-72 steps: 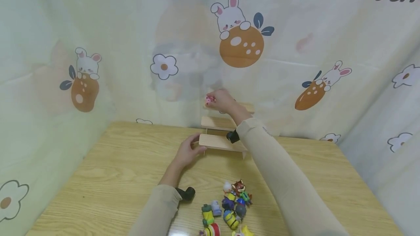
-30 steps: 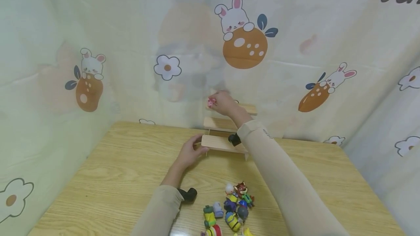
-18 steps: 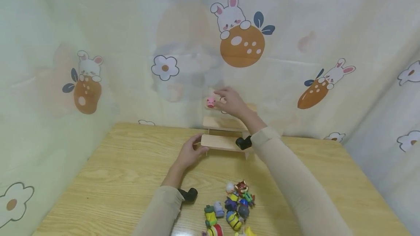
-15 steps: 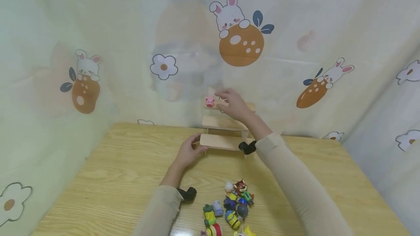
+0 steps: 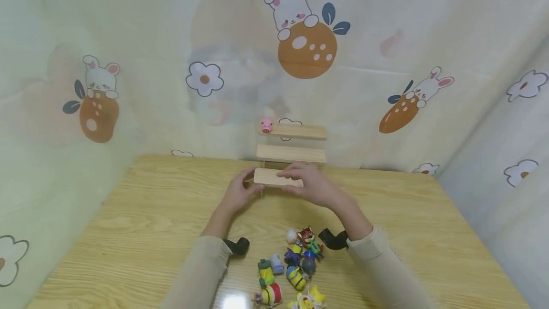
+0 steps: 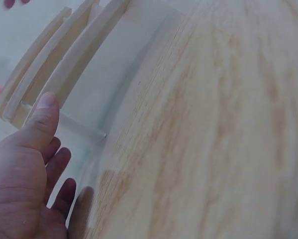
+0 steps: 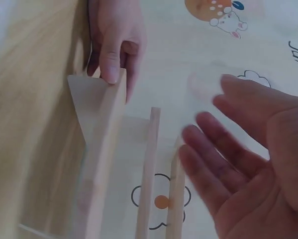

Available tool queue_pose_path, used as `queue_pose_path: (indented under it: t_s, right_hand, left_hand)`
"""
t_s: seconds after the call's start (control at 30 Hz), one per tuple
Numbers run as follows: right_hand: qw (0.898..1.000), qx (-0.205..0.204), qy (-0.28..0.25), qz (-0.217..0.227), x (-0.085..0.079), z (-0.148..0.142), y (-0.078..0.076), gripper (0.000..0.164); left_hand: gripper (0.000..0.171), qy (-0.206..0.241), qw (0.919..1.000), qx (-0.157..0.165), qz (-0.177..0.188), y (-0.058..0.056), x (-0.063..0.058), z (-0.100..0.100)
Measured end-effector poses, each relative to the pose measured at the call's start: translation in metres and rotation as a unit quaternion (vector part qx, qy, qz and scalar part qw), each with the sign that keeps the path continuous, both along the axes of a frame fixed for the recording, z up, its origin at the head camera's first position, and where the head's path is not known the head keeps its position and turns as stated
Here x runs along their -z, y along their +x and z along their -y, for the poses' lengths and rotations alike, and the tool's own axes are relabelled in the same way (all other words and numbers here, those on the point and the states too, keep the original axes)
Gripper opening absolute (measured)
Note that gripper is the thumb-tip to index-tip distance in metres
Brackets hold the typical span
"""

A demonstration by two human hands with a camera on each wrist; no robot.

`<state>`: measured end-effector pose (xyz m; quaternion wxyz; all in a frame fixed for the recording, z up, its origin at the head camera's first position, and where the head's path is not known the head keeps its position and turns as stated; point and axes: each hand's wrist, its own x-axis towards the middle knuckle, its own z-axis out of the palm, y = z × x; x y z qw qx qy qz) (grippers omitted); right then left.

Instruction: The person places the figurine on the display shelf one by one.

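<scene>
A three-tier wooden display shelf [image 5: 293, 153] stands at the back of the table. On the left end of its top tier sits a pink pig figurine [image 5: 266, 126], also at the left edge of the left wrist view. My left hand [image 5: 237, 193] holds the left end of the lowest tier, thumb [image 6: 47, 107] on its front edge and fingers behind. My right hand [image 5: 314, 186] overlaps the lowest tier's right part in the head view. The right wrist view shows its fingers [image 7: 208, 164] loosely spread, with nothing between them.
Several toy figures lie on the table in front of the shelf, among them a fox figure [image 5: 309, 238], a yellow-and-blue figure [image 5: 296, 277] and a green-and-yellow figure [image 5: 266, 272]. A printed curtain [image 5: 240, 37] hangs behind the table [image 5: 171, 223].
My right hand let go of the pig figurine on the top tier, then moved down and toward me to the lowest tier. My left hand has stayed at the shelf's left end.
</scene>
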<state>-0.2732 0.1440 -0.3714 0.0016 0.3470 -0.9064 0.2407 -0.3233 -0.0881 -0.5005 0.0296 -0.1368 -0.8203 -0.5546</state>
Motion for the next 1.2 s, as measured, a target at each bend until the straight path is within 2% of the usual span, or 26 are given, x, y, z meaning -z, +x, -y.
queue_pose_path:
  t_s: [0.2, 0.33, 0.5, 0.57, 0.67, 0.83, 0.93, 1.0, 1.1, 1.2]
  right_hand:
    - [0.997, -0.028, 0.045, 0.05, 0.016, -0.003, 0.019, 0.026]
    - [0.991, -0.033, 0.08, 0.1, 0.025, -0.003, 0.024, 0.024]
    - [0.974, -0.05, 0.126, 0.182, 0.036, -0.006, 0.024, 0.031]
    - [0.965, -0.059, 0.132, 0.219, 0.041, -0.009, 0.023, 0.033]
    - [0.957, -0.072, 0.127, 0.25, 0.048, -0.012, 0.021, 0.031]
    - [0.951, -0.087, 0.094, 0.281, 0.055, -0.014, 0.021, 0.026]
    - [0.945, -0.086, 0.073, 0.307, 0.058, -0.015, 0.021, 0.024]
    - [0.944, -0.08, 0.066, 0.313, 0.06, -0.015, 0.02, 0.024]
    - [0.948, -0.071, 0.059, 0.305, 0.064, -0.015, 0.018, 0.022]
    - [0.958, -0.062, 0.054, 0.275, 0.069, -0.014, 0.015, 0.017]
  left_hand:
    - [0.067, 0.001, 1.0, 0.003, -0.002, 0.0, 0.001, 0.001]
    - [0.066, 0.002, 1.0, 0.001, 0.001, -0.002, 0.002, 0.002]
    - [0.064, 0.006, 1.0, -0.001, 0.006, -0.002, 0.002, 0.002]
    - [0.063, 0.005, 1.0, 0.002, 0.007, -0.002, 0.002, 0.002]
    - [0.064, 0.005, 0.9999, 0.005, 0.008, -0.001, 0.002, 0.002]
    - [0.066, 0.009, 0.9999, 0.005, 0.011, 0.0, 0.002, 0.001]
    - [0.066, 0.007, 0.9999, 0.005, 0.014, -0.001, 0.002, 0.0]
    - [0.066, 0.004, 0.9998, 0.006, 0.016, -0.001, 0.002, 0.0]
    - [0.066, 0.006, 0.9998, 0.004, 0.019, -0.001, 0.001, 0.0]
    - [0.065, 0.01, 0.9999, 0.005, 0.013, -0.002, 0.0, -0.001]
